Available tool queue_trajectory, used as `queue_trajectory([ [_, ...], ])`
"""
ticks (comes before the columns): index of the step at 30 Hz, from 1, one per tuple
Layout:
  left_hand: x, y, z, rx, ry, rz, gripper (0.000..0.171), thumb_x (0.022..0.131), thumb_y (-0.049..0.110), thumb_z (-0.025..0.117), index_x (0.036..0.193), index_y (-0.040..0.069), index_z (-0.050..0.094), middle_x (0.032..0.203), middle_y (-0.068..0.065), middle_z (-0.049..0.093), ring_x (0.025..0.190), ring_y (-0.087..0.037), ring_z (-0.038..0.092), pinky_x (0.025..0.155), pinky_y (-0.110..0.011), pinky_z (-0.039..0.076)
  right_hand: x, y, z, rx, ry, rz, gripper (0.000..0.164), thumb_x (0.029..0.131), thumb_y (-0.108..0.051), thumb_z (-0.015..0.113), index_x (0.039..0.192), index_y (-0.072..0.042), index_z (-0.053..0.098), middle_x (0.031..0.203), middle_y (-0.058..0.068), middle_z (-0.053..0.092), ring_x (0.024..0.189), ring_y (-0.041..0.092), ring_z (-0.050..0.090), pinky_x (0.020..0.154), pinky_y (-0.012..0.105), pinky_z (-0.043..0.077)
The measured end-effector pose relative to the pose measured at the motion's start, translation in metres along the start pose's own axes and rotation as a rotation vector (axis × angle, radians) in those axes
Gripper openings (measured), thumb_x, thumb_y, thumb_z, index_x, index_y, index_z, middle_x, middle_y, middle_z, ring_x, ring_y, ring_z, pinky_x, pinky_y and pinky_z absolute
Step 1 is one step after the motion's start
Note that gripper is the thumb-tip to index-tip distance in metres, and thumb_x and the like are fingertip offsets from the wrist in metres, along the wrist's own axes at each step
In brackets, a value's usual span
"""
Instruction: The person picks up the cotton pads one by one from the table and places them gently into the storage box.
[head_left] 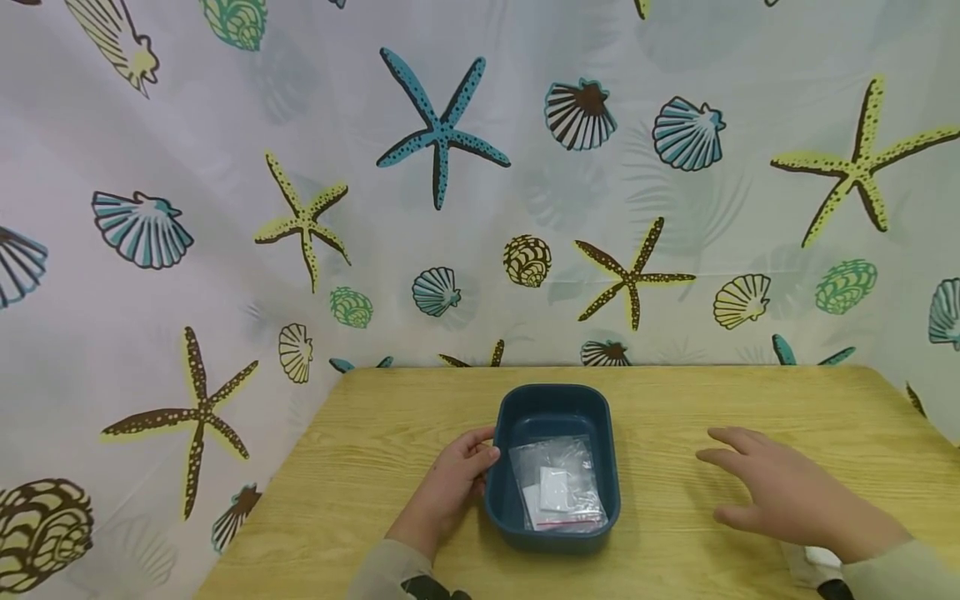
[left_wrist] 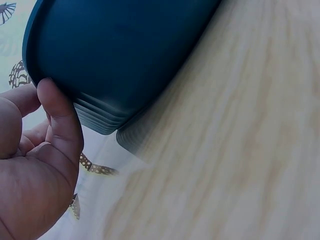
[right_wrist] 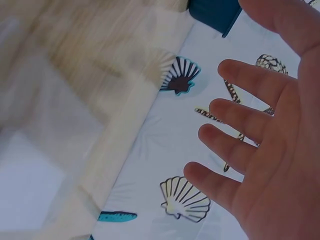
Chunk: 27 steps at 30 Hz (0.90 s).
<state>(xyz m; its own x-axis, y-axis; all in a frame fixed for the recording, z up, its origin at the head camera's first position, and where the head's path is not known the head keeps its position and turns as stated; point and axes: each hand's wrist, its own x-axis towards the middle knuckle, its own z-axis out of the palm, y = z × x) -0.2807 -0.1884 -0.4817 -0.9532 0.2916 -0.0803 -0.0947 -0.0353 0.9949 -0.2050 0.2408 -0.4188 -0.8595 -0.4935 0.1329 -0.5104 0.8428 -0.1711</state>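
Note:
A dark blue plastic bin (head_left: 611, 467) with rounded corners stands on the table. My left hand (head_left: 453, 475) pinches its left rim, and in the left wrist view the thumb (left_wrist: 57, 107) lies against the wall with the fingers behind. Inside the bin is a clear zip bag (head_left: 562, 454) with a red line near its lower edge and white pieces showing on or in it. My right hand (head_left: 780, 492), fingers spread, is held over the table to the right of the bin and holds nothing. Below the right wrist, partly hidden, lies a clear bag (right_wrist: 30, 185) with something white.
The light wood table (head_left: 405, 400) has rounded far corners. A white curtain (head_left: 510, 183) printed with starfish and shells hangs behind it and at both sides.

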Motion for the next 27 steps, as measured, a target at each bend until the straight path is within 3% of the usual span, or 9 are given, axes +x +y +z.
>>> queue_trajectory([
  [6,0.000,-0.001,-0.001,-0.004,0.004,-0.008,0.047,0.105,0.019,0.057,0.149,0.004,0.047,0.110,-0.011,0.060,0.084,-0.017,0.060,0.069,-0.028,0.051,-0.018,0.020,0.007,-0.006,-0.019,0.050,0.073,0.079,-0.053,0.082,0.136,-0.012,0.063,0.144,0.020,0.050,0.125,0.043,0.053,0.092,0.059,0.049],
  [10,0.001,-0.001,-0.002,-0.007,0.004,-0.012,0.048,0.106,0.019,0.056,0.149,0.004,0.046,0.111,-0.012,0.060,0.086,-0.017,0.061,0.071,-0.029,0.053,-0.032,0.036,0.013,-0.004,-0.038,0.080,0.086,0.074,-0.061,0.081,0.138,-0.009,0.060,0.141,0.022,0.052,0.123,0.046,0.053,0.090,0.061,0.048],
  [19,0.000,0.001,-0.002,0.015,0.013,-0.013,0.049,0.105,0.024,0.058,0.149,0.006,0.047,0.114,-0.015,0.059,0.084,-0.019,0.058,0.071,-0.029,0.051,-0.057,0.068,0.017,0.000,-0.136,0.209,0.103,0.066,-0.074,0.077,0.140,-0.005,0.057,0.139,0.034,0.047,0.121,0.055,0.049,0.089,0.065,0.046],
  [27,0.000,0.001,-0.002,0.009,0.007,-0.019,0.048,0.105,0.022,0.057,0.149,0.006,0.046,0.116,-0.017,0.059,0.086,-0.020,0.059,0.072,-0.030,0.053,-0.073,0.086,0.022,0.070,-0.267,0.302,0.100,0.075,-0.066,0.078,0.146,-0.003,0.048,0.140,0.047,0.034,0.120,0.068,0.039,0.084,0.074,0.042],
])
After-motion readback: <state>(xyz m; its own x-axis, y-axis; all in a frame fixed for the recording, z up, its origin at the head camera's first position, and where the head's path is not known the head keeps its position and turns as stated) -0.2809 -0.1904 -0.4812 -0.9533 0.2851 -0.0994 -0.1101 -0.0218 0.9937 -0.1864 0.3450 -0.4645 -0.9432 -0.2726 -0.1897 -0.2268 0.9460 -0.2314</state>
